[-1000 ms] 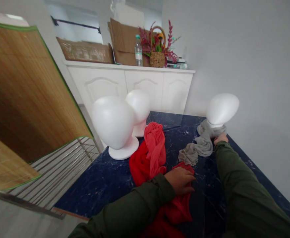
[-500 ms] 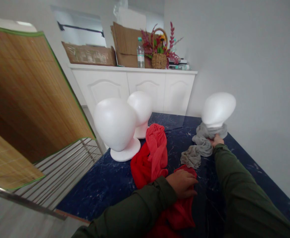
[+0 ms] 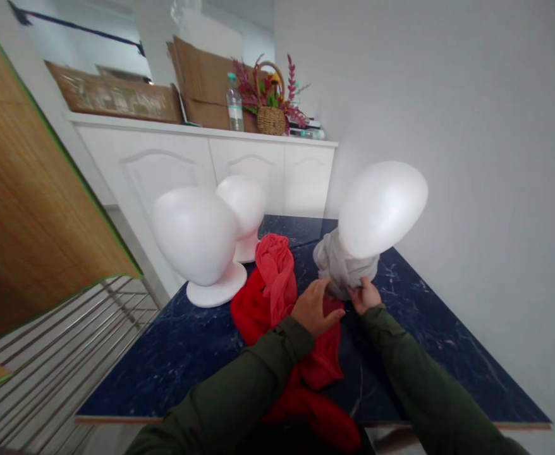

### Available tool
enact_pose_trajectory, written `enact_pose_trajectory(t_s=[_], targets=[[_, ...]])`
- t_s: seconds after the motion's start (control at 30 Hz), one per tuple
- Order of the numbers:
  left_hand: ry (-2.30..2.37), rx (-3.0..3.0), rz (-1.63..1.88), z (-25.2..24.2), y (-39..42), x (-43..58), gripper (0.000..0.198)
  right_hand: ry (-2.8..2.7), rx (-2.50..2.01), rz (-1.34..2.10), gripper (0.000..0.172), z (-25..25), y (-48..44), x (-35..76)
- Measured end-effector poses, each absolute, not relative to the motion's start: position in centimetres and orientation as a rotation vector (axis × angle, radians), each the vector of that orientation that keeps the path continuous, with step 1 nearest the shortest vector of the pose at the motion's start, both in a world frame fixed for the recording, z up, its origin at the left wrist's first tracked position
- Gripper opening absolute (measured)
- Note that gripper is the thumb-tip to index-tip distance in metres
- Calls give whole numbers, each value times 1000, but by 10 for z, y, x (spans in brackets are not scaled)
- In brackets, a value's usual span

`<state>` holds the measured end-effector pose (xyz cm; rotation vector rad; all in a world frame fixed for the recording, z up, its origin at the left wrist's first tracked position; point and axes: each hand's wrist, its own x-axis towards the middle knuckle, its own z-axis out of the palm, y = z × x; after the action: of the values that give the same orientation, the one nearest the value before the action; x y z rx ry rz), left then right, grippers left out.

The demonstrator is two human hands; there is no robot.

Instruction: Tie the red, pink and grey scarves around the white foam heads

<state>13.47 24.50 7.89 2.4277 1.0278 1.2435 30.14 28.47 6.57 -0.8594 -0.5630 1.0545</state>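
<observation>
A white mannequin head (image 3: 384, 205) stands tilted at the right, with a grey scarf (image 3: 342, 268) bunched around its neck and base. My right hand (image 3: 366, 296) closes its fingers on the scarf's lower edge; whether it also grips the base beneath is hidden. Just left of the scarf, my left hand (image 3: 315, 309) is open, thumb and fingers apart and curved. Under that hand lies a red scarf (image 3: 322, 360), running to the table's front edge. A coral scarf (image 3: 277, 272) lies twisted on the red cloth.
Two more white mannequin heads, a near one (image 3: 196, 234) and a farther one (image 3: 243, 205), stand at left on the dark blue marbled table (image 3: 164, 354). A metal rack (image 3: 69, 354) with a bamboo mat (image 3: 35, 189) borders the left. Behind is a white cabinet (image 3: 164, 164).
The head with the grey scarf has come nearer and leans more. The trailing grey cloth is gathered at its base. My left hand has lifted from the red scarf toward it; the view has shifted right.
</observation>
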Motion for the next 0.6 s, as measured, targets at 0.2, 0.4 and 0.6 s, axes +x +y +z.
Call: enact_pose_trajectory(t_s=[0.2,0.4,0.6], targets=[[1142,2187,1508,81,241,126,54,-703,-792,1109,26,69,213,254],[1005,1725,1608,99,256,108,16,-622,-729,1054,33,70,220,302],[753,764,1617,133,280,79,11,-874,-1139,634,46,71,206,353]])
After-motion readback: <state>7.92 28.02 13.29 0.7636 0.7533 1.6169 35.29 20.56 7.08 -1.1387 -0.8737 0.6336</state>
